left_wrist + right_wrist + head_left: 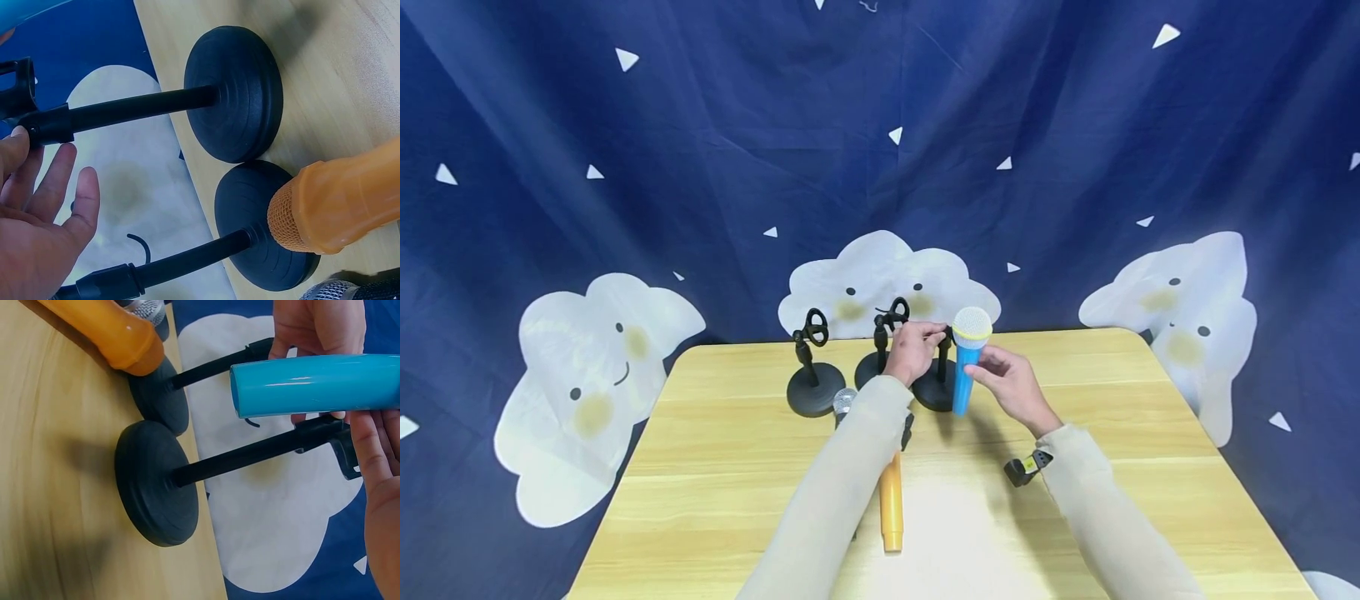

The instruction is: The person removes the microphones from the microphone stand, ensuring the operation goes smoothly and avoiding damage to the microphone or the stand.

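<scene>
My right hand (1011, 387) holds a blue microphone (965, 379) upright by its handle, with the pale, yellow-ringed head on top. Just left of it, my left hand (912, 354) pinches the top of the right-hand black microphone stand (144, 112), thumb and fingers at the joint below its clip. The stand's round base (156, 484) rests on the table. In the right wrist view the blue handle passes in front of the stand and the left hand, close to the clip. The microphone's head is out of that view.
A middle stand (262, 231) and a left stand (815, 390) line the table's back edge. An orange microphone (891, 504) and a silver-headed microphone (844, 402) lie near my left sleeve, partly hidden. A blue cloud-print curtain (880, 125) hangs behind the table (715, 483).
</scene>
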`<state>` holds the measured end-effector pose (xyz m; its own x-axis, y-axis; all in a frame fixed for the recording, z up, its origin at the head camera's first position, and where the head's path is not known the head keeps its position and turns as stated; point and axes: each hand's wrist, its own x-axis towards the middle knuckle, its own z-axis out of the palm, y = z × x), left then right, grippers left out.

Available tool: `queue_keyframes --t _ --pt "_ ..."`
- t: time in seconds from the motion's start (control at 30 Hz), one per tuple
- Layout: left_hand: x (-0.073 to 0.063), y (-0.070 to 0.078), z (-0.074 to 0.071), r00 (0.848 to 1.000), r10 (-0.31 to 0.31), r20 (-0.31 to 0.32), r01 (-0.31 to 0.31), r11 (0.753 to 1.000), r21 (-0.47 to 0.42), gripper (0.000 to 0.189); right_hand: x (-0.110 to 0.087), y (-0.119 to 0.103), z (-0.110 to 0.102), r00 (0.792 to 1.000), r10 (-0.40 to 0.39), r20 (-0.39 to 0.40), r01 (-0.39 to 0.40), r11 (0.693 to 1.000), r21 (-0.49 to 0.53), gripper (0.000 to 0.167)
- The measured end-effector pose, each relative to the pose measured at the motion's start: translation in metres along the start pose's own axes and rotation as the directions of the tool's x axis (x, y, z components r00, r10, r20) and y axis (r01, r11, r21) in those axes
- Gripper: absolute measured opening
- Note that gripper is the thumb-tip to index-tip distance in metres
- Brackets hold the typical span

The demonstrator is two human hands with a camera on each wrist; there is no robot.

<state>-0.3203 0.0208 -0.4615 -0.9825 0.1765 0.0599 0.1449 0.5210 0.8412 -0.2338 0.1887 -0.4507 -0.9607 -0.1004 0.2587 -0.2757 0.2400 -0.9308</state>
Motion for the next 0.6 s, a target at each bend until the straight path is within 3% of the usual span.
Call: queue_keyframes --t 0.17,0.4,0.6 --pt "0.0 0.0 -0.001 1.0 0.019 0.006 -0.019 1.0 0.021 0.025 -0.004 0.001 0.002 1.0 0.024 0.0 -0.024 1.0 -0.018 0.023" --pt "0.0 0.002 -0.004 0.999 0.054 -0.004 -0.052 0.988 0.143 0.025 -0.008 0.003 0.003 0.999 0.034 0.0 -0.034 0.999 -0.017 0.02" --pt "0.0 0.003 -0.004 0.997 0.081 0.009 -0.081 0.979 0.185 0.026 -0.011 0.007 0.004 0.999 0.039 0.004 -0.039 0.999 -0.022 0.018"
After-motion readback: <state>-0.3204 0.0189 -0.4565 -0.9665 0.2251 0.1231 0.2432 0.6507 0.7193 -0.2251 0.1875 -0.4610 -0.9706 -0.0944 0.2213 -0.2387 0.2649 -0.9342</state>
